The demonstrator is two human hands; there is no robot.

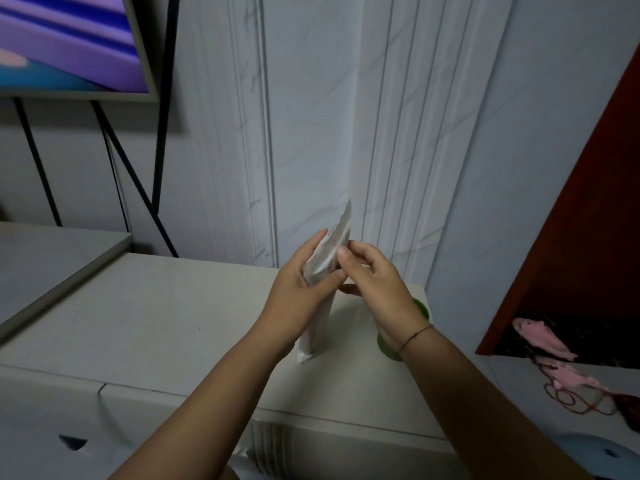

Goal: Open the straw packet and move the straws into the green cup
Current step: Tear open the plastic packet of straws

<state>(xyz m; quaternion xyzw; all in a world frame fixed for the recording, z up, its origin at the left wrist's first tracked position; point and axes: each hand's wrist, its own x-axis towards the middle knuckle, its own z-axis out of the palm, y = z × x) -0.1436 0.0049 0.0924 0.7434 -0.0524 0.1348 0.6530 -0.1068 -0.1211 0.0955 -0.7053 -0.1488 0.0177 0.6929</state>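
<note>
Clear, whitish plastic: the straw packet (327,261), held nearly upright over the white cabinet top (156,306), upper end tipped a little to the right and toward the wall. Gripped at mid-length by the left hand (298,292), with the thumb laid across the near face, fingers wrapped behind and one fingertip showing above the packet's left edge. Pinched just beside that, on the right edge, by the right hand (374,282), thumb on the near side and curled fingers behind. Both hands closed on the packet, thumbs close together. Upper edge of the packet uneven and blurred; opened or sealed — cannot tell. Lower end poking out beneath the left wrist, close to the cabinet top; touching it or not, cannot tell. Contents visible only as a faint pinkish tint through the plastic.

Behind the right wrist, the green cup (388,348), standing on the cabinet top near its right edge and mostly hidden — only a strip of rim and a bit of lower wall showing. Round the right wrist, a thin dark cord bracelet (415,332).

Beyond, a white panelled wall (311,116). At upper left, a screen (69,39) lit purple and blue, on black stand legs (128,168). At right, a red-brown panel (588,202), with a picture of pink fish (540,337) below it.
</note>
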